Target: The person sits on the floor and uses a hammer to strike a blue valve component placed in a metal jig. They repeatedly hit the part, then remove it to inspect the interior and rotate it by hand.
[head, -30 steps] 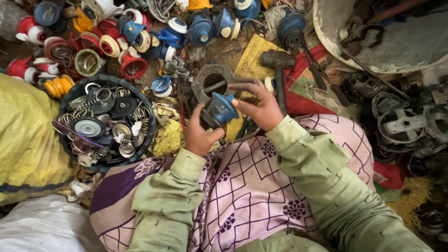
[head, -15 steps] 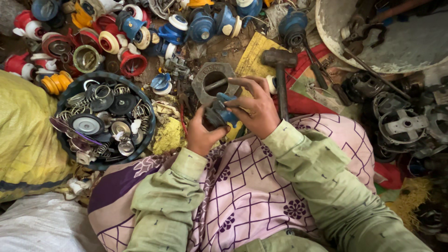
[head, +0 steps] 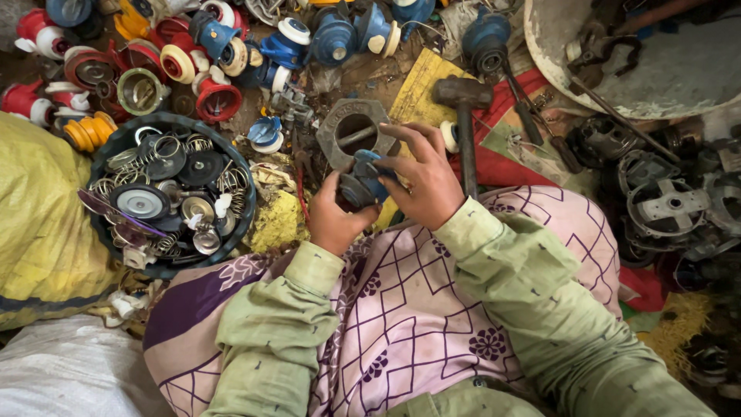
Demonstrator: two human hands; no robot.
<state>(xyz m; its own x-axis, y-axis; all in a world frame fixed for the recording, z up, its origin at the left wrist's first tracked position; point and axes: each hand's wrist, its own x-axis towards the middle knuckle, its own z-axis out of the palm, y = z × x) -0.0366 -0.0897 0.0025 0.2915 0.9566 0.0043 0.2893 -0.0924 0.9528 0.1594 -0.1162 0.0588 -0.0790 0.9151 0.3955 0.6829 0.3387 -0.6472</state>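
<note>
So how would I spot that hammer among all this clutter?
Start at the big grey basin at top right, then look left to the yellow sheet. The hammer lies at that sheet's right edge, just above the right hand: a dark blocky head on one straight handle, unlike the round parts around it.

Both hands grip one small blue-and-dark fitting [head: 361,184] over the lap — left hand [head: 337,220] beneath, right hand [head: 423,179] on top. Hammer [head: 464,116] just beside; round basket [head: 171,193] of springs and discs left.
</note>
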